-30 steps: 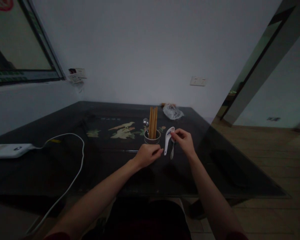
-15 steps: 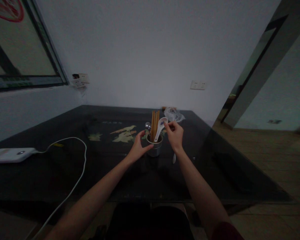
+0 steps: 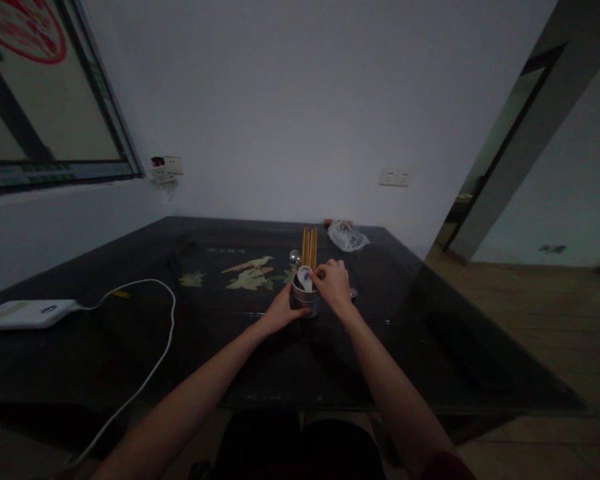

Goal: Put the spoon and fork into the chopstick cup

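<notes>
A metal cup (image 3: pixel 309 305) stands upright on the dark table, with several wooden chopsticks (image 3: pixel 309 245) and a shiny metal spoon (image 3: pixel 295 256) upright in it. My left hand (image 3: pixel 281 311) is closed round the cup's left side, thumb across the front. Pinched in my right hand (image 3: pixel 333 285) is a white ceramic soup spoon (image 3: pixel 305 277) with a blue mark. Its bowl is at the cup's rim and its handle points down into the cup. Part of another spoon (image 3: pixel 353 293) lies on the table, mostly hidden behind my right wrist.
Behind the cup, a crumpled clear plastic bag (image 3: pixel 347 237) lies near the wall. On the left is a white device (image 3: pixel 27 314) with a white cable (image 3: pixel 170 323) running over the table's front edge. A dark flat object (image 3: pixel 465 347) lies at the right.
My right hand has lowered the soup spoon into the cup, moving left and down. My left hand has closed in on the cup's side. The view has shifted slightly.
</notes>
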